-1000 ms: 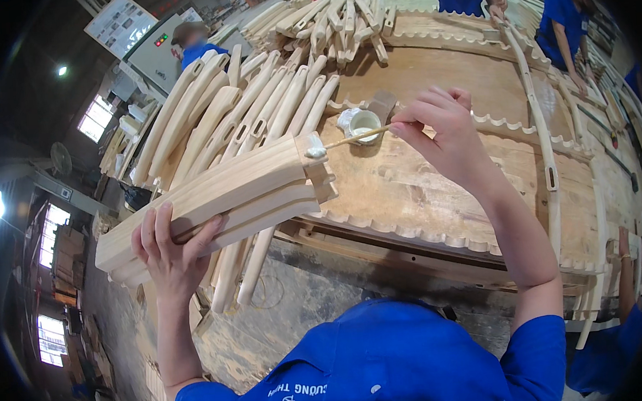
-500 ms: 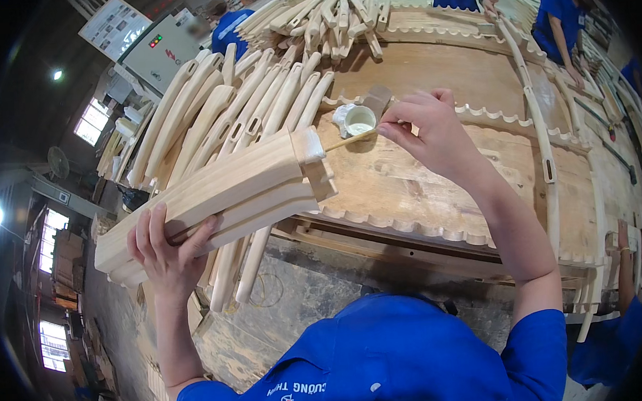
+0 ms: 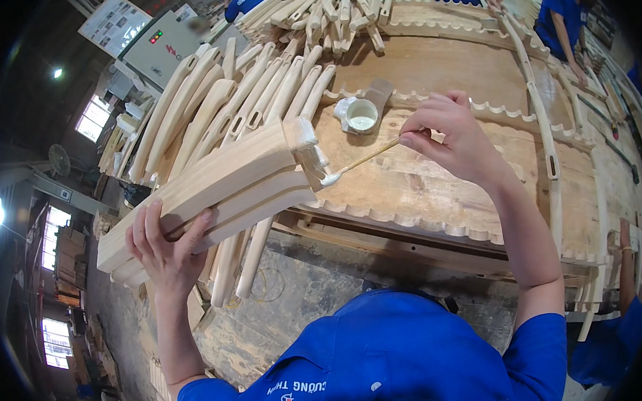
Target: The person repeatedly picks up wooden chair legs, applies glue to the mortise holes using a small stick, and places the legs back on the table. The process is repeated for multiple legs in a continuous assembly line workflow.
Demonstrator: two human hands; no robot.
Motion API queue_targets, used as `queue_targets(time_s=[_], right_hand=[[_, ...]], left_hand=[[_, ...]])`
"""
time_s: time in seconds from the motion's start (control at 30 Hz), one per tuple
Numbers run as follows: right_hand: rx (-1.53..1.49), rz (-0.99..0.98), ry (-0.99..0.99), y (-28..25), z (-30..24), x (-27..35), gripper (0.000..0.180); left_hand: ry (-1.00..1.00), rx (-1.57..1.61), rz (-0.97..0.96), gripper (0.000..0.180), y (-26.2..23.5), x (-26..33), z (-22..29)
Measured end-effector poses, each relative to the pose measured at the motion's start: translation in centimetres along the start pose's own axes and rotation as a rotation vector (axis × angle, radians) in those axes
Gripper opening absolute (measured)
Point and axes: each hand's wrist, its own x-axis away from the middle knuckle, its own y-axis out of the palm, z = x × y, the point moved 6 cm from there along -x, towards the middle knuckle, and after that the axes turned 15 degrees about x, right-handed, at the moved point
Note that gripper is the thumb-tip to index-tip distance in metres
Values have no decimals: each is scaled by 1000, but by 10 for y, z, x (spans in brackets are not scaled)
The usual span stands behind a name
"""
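Head view: your left hand [image 3: 165,245] grips the stacked wooden pieces [image 3: 212,192] off the surface's [image 3: 435,165] near edge; right-hand fingers [image 3: 433,125] pinch the glue stick [image 3: 362,160]. Spread glue evenly across each end, stack steady.

Wooden workbench [image 3: 445,70] under glue cup [image 3: 361,115]

The stacked slats [image 3: 204,188] are pale bare wood, sanded smooth and matt, their right ends smeared with glossy white glue; the stick [image 3: 362,160] is thin bare wood with a white wet tip. The bench [image 3: 430,71] is rougher, stained wood; the far cup [image 3: 359,115] looks like white plastic.
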Motion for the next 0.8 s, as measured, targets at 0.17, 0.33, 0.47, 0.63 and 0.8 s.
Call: queue_targets(time_s=[0.17,0.33,0.47,0.63,0.8], right_hand=[[28,65,31,12,3,1,11],[63,38,16,21,-3,2,10],[9,-2,0,19,-4,9,12],[-59,-58,6,11,6,15,11],[-56,-34,108,3,17,6,14]], left_hand=[[18,24,28,60,-2,-1,0],[2,-2,19,60,-5,-3,3],[26,-9,-3,64,-4,0,2],[31,-6,-20,62,-1,2,2],[40,-6,6,60,0,2,3]])
